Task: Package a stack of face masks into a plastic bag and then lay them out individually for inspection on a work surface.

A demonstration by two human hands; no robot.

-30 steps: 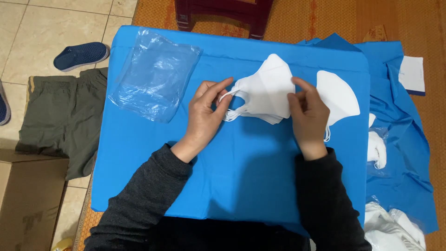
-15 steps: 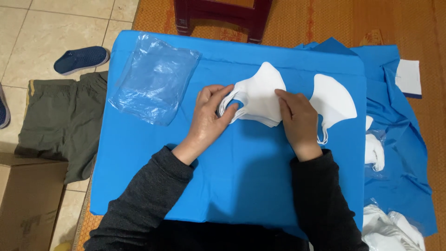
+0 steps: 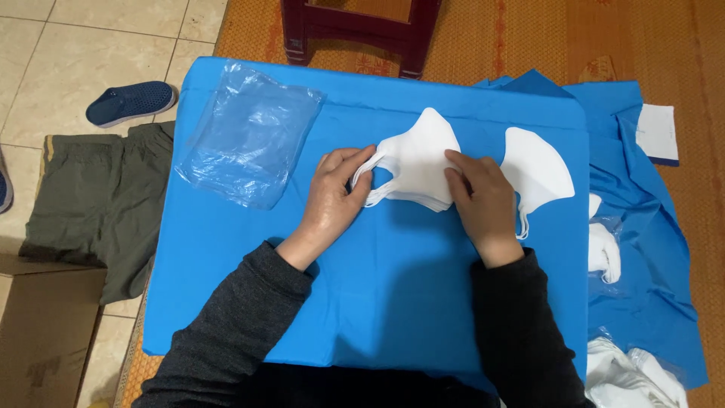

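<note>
My bench [image 3: 226,302] is covered in a smooth blue sheet that runs nearly to the mat on the far side, where the dark wooden legs of a stool [image 3: 355,30] stand just past its edge. The near half of the blue surface, between my sleeves, gives open room; the left edge drops to tiled floor, where an olive garment [image 3: 98,204] lies and a navy shoe [image 3: 130,103] sits beyond it, with a cardboard box [image 3: 41,332] at the near left corner. A stack of white masks [image 3: 419,162], soft, flat-folded and pointed at the top, lies on the sheet slightly beyond the centre. My left hand [image 3: 332,200] is palm down at the stack's left end, fingers curled into the thin ear loops, its grip pinching them together against the stack. My right hand [image 3: 483,200] lies flat on the stack's right end, fingers stretched and pressing down, not closed around anything. Just right of that hand a single white mask [image 3: 540,170] lies on the sheet, its loops trailing toward me, apart from the stack. At the far left corner rests a pile of clear plastic bags [image 3: 249,147], glossy and crinkled, well apart from my left hand. Past the right edge, rumpled blue cloth [image 3: 649,227] spreads over the woven orange mat [image 3: 680,45], carrying more white pieces in clear wrap [image 3: 604,249].
</note>
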